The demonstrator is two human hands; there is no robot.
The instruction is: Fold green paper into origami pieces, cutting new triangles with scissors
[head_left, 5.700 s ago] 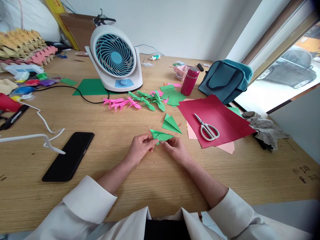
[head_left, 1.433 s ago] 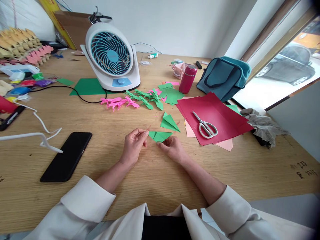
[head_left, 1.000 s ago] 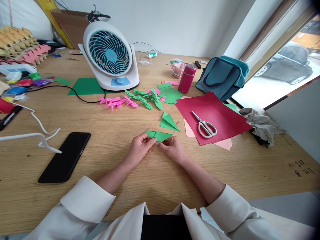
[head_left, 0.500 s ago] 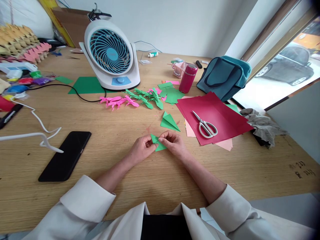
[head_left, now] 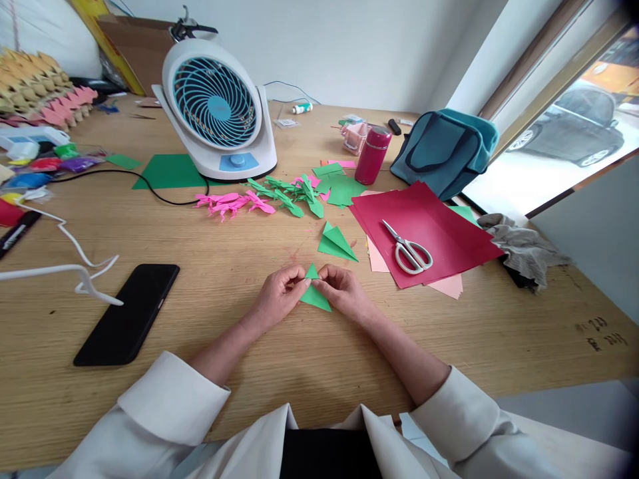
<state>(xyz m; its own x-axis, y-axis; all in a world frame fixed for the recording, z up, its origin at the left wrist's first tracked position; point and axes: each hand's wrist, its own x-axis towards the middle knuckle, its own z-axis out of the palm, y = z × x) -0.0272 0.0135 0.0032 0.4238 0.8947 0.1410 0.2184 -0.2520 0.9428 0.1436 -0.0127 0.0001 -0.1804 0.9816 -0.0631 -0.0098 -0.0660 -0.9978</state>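
Note:
Between my two hands is a small piece of folded green paper (head_left: 315, 299), its pointed tip rising between my fingers and a wider triangle showing below them. My left hand (head_left: 282, 295) pinches its left side with thumb and forefinger. On the right side my right hand (head_left: 344, 290) grips it the same way; the creases under the fingers are hidden. Just beyond lies another folded green paper piece (head_left: 337, 242), shaped like a pointed wedge. Farther back rest several green folded paper figures (head_left: 287, 195) and pink folded paper figures (head_left: 234, 202).
Scissors (head_left: 410, 249) lie on red paper sheets (head_left: 449, 233) to the right. Behind stand a fan (head_left: 217, 106), a red flask (head_left: 373, 155) and a teal bag (head_left: 444, 153). A black phone (head_left: 127, 313) lies left, near a white cable (head_left: 80, 249).
The green paper has turned in my hands, so its tip now points away from me and a triangle shows below. My right hand has shifted slightly left.

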